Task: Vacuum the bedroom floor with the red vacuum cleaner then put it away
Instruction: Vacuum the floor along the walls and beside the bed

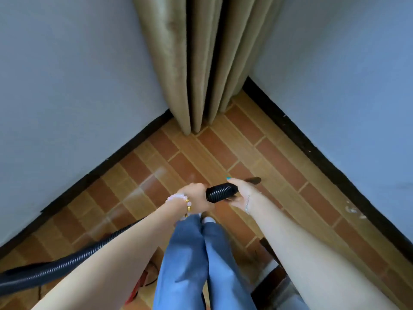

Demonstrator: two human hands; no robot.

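A black ribbed vacuum hose [221, 192] runs between my two hands over the brick-patterned floor [201, 157]. My left hand [196, 195] grips the hose at its near side. My right hand [240, 193] holds its far end, where a dark nozzle tip [253, 180] sticks out past my fingers. The hose continues under my left arm and reappears as a long black length [51, 269] leaving at the lower left. A sliver of the red vacuum body [136, 289] shows beside my left leg, mostly hidden.
I stand in a room corner between two blue-grey walls [67, 86] with black skirting [312, 148]. A beige curtain [201, 63] hangs into the corner down to the floor. A dark piece of furniture [274, 278] is at my lower right.
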